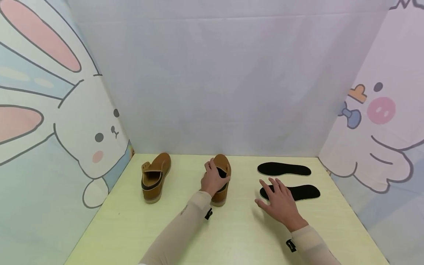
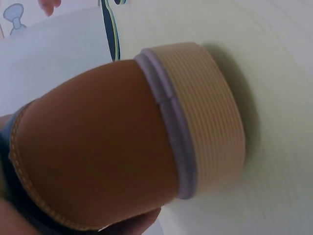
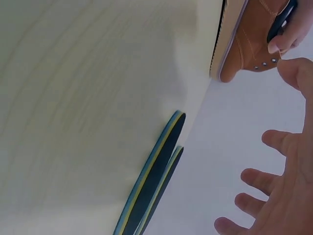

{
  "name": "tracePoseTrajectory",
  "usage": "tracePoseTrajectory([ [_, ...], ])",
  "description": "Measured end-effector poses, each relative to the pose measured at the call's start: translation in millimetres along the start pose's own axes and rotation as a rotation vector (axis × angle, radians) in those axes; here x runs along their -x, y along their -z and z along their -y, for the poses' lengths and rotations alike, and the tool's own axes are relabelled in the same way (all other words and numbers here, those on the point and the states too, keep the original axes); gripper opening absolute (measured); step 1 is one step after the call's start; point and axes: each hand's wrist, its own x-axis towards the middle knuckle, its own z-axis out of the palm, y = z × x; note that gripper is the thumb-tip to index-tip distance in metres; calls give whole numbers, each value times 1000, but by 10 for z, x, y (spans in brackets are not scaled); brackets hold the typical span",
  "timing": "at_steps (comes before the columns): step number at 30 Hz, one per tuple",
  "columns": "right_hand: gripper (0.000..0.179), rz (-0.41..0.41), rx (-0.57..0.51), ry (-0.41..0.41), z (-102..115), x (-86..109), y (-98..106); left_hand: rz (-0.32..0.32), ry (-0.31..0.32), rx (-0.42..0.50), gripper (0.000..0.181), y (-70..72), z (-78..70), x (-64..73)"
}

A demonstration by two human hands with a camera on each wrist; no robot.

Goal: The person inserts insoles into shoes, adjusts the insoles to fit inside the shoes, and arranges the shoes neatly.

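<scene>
A brown leather shoe (image 1: 221, 162) stands on the table in the middle, its toe pointing to the back. My left hand (image 1: 212, 181) holds it by the collar, with the thumb at the right side and the fingers at the left. Its stitched heel (image 2: 93, 142) and ribbed pale sole (image 2: 210, 112) fill the left wrist view. My right hand (image 1: 281, 204) hovers with spread fingers at the near black insole (image 1: 303, 192), overlapping its left end in the head view, and holds nothing. Behind that lies a second black insole (image 1: 283, 169). Blue and yellow layers show along the insole edge (image 3: 151, 176).
A matching brown shoe (image 1: 153, 180) stands at the left of the pale yellow table (image 1: 232, 239), toe toward the back. A whitish cloth wall (image 1: 218, 88) rises behind the table. Cartoon-printed panels (image 1: 89, 147) flank both sides.
</scene>
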Motion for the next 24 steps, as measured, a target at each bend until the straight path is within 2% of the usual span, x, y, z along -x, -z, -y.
tracePoseTrajectory([
  [4, 74, -14, -35, 2, 144, -73, -31, 16, 7, 20, 102, 96, 21, 21],
  [7, 75, 13, -120, -33, 345, -219, -1, -9, 0, 43, 95, 233, 41, 42],
  [11, 81, 88, -247, -121, 702, -496, 88, -60, -54, 30, 76, 434, 131, 57],
  [15, 95, 170, -306, -188, 1062, -743, 100, -81, -127, -2, 51, 598, 268, 94],
  [19, 103, 199, -308, -231, 1299, -903, 6, -69, -172, 7, 34, 719, 392, 159],
  [24, 99, 201, -339, -303, 1428, -983, -204, -55, -184, -12, 24, 835, 537, 248],
])
